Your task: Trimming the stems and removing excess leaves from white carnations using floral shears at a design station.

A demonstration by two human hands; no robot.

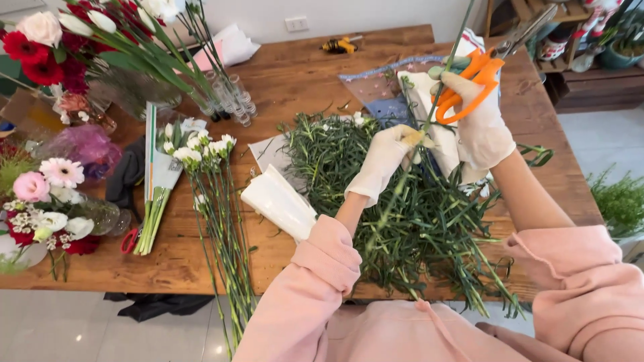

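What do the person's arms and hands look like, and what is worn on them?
Both arms wear loose pink sleeves with ribbed cuffs, pushed up toward the elbows. The left hand and the right hand each wear a thin, whitish glove that ends at the wrist. No watch or jewellery shows.

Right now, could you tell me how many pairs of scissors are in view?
2: the orange-handled scissors in the right hand above the table, and red-handled scissors lying near the table's left front edge. Others may be hidden under the greenery.
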